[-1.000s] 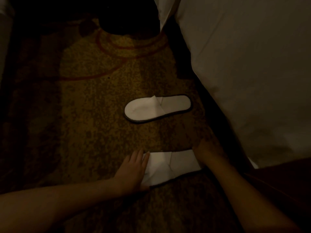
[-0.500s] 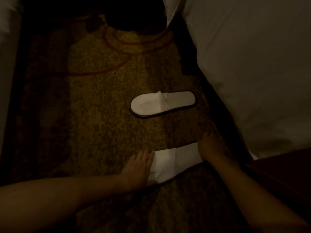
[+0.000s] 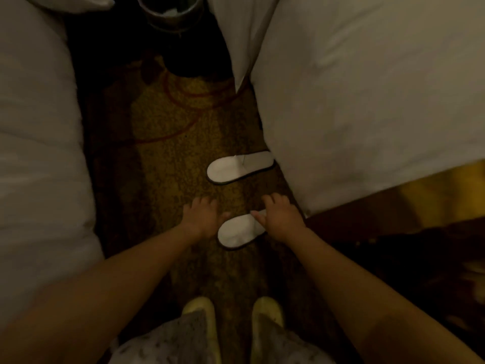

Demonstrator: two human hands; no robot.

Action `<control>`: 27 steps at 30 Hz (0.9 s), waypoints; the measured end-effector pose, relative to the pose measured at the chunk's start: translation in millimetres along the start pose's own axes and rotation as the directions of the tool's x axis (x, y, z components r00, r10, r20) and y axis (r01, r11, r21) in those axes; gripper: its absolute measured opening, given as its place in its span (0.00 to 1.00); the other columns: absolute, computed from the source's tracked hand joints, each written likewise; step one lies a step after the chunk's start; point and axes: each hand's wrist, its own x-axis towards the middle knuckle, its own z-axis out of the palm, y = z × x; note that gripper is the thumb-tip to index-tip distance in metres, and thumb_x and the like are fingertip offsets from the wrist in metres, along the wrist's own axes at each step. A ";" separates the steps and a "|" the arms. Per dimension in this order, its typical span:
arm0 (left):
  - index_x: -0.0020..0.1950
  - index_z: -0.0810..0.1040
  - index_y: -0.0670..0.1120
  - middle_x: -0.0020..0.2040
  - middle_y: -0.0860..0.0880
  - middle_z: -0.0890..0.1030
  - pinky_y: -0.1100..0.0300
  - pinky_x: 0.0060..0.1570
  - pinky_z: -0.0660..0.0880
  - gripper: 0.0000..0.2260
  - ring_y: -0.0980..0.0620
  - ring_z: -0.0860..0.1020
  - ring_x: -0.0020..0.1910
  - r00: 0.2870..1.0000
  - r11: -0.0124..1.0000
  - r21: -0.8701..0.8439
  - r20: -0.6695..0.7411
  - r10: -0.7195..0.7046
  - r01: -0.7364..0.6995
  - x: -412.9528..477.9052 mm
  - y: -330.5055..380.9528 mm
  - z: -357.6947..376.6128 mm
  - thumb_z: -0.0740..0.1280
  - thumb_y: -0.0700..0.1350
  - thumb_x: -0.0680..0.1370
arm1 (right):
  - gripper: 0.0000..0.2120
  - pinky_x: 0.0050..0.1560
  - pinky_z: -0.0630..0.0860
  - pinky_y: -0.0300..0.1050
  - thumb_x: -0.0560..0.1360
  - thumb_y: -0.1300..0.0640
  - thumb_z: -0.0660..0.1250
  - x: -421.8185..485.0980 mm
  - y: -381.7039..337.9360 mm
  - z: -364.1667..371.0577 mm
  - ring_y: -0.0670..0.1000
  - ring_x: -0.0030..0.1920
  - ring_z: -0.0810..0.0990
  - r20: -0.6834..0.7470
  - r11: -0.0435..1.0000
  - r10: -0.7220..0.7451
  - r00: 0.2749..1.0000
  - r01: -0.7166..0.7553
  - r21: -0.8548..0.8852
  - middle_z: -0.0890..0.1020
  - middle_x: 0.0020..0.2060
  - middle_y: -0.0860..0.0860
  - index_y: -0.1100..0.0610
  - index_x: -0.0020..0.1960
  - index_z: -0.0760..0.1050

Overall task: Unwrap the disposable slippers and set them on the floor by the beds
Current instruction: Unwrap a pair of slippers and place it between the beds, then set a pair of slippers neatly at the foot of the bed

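Two white disposable slippers lie on the patterned carpet between two beds, toes pointing left. The far slipper [image 3: 240,166] rests against the edge of the right bed. The near slipper [image 3: 236,231] sits between my hands. My left hand [image 3: 202,219] hovers by its toe with fingers spread, thumb close to the slipper. My right hand [image 3: 279,216] covers the heel end with loosely spread fingers; contact with the slipper cannot be told.
A white-covered bed [image 3: 39,153] fills the left side and another [image 3: 367,101] the right. A metal bin [image 3: 170,11] stands at the far end of the aisle. My feet in yellow shoes [image 3: 199,308] stand on the carpet [image 3: 162,143] below.
The view has risen and pulled back, showing both beds and my feet. My hands have lifted off the near slipper's ends, which now lies flat with its rounded toe showing.
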 end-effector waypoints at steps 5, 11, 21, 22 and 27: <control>0.71 0.64 0.47 0.73 0.42 0.64 0.42 0.70 0.60 0.27 0.40 0.61 0.72 0.993 0.986 -0.120 0.026 -0.115 0.117 -95.9 46.4 -87.4 0.50 0.61 0.79 | 0.30 0.63 0.70 0.55 0.77 0.37 0.52 -96.8 -13.3 -104.8 0.59 0.66 0.67 -0.072 0.998 0.037 0.997 -0.034 0.053 0.67 0.68 0.58 0.57 0.71 0.59; 0.74 0.60 0.48 0.75 0.43 0.61 0.43 0.70 0.59 0.27 0.41 0.58 0.73 0.999 0.997 -0.082 -0.045 0.000 -0.004 -215.4 115.5 -198.5 0.51 0.60 0.79 | 0.32 0.61 0.68 0.60 0.75 0.33 0.50 -228.0 0.0 -216.8 0.59 0.67 0.65 -0.163 0.982 0.169 0.972 -0.151 0.114 0.66 0.68 0.54 0.52 0.71 0.58; 0.69 0.65 0.47 0.71 0.43 0.66 0.44 0.65 0.63 0.24 0.42 0.63 0.69 0.923 0.923 0.213 -0.150 0.354 -0.320 -322.9 219.6 -283.9 0.51 0.60 0.79 | 0.35 0.66 0.63 0.62 0.75 0.33 0.49 -392.7 48.2 -299.7 0.61 0.71 0.60 -0.217 0.812 0.545 0.810 -0.445 0.378 0.61 0.73 0.56 0.52 0.75 0.52; 0.70 0.64 0.47 0.71 0.42 0.66 0.45 0.65 0.64 0.25 0.42 0.63 0.69 0.911 0.906 0.246 -0.145 0.387 -0.345 -332.0 226.9 -285.8 0.50 0.60 0.79 | 0.35 0.66 0.63 0.62 0.75 0.33 0.49 -410.6 49.7 -300.5 0.61 0.71 0.60 -0.224 0.792 0.570 0.790 -0.458 0.403 0.61 0.73 0.56 0.52 0.75 0.52; 0.72 0.62 0.46 0.71 0.42 0.64 0.42 0.66 0.63 0.25 0.41 0.60 0.70 0.854 0.803 0.390 -0.073 0.515 -0.451 -382.1 277.8 -281.8 0.51 0.58 0.80 | 0.36 0.67 0.63 0.62 0.75 0.32 0.47 -501.9 60.9 -294.3 0.61 0.72 0.60 -0.235 0.687 0.696 0.679 -0.532 0.495 0.60 0.73 0.57 0.53 0.75 0.51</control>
